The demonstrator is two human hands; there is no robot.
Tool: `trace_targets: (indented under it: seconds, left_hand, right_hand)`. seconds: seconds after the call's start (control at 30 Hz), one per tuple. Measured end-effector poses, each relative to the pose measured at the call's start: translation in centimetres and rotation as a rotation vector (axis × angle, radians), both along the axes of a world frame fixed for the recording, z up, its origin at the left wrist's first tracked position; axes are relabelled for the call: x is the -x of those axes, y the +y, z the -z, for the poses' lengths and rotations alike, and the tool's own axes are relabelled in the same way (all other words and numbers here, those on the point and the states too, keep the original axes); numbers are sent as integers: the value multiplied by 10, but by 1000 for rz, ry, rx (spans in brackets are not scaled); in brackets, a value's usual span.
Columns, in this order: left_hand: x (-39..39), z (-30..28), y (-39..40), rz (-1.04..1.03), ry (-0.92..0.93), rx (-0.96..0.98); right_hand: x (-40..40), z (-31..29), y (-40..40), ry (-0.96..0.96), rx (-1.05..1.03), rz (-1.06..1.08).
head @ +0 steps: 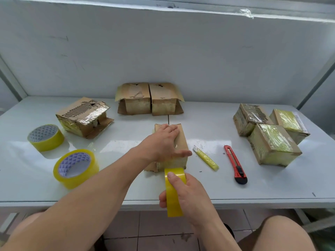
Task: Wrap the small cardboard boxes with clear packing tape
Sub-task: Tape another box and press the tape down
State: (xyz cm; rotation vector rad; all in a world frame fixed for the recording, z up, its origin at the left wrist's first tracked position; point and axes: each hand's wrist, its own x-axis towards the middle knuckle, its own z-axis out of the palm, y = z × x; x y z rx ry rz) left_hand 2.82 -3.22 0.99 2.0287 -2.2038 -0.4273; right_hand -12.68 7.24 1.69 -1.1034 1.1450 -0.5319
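Note:
A small cardboard box lies lengthwise in the middle of the white table. My left hand rests flat on its top, fingers straight, thumb along the right side. My right hand grips a roll of yellowish clear tape at the table's front edge, thumb on the roll's outer face. The roll's tape meets the box's near face. Two more tape rolls, a near one and a far one, lie at the left.
A torn taped box sits at the left, and two open-flapped boxes stand at the back. Three taped boxes cluster at the right. A red utility knife and a yellow blade case lie right of the middle box.

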Motion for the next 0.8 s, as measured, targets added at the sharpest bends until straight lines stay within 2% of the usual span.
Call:
trace_targets:
  seconds: [0.13, 0.27, 0.63, 0.8]
  left_hand:
    - [-2, -3, -10, 1, -53, 31]
    - [4, 5, -11, -6, -97, -38]
    - [-3, 8, -33, -6, -54, 28]
    - [-4, 0, -26, -31, -35, 7]
  right_hand:
    - [-1, -4, -11, -21, 2, -32]
    - [-5, 0, -18, -16, 13, -30]
    - [-16, 8, -26, -32, -8, 25]
    - [-8, 19, -32, 93, 21, 12]
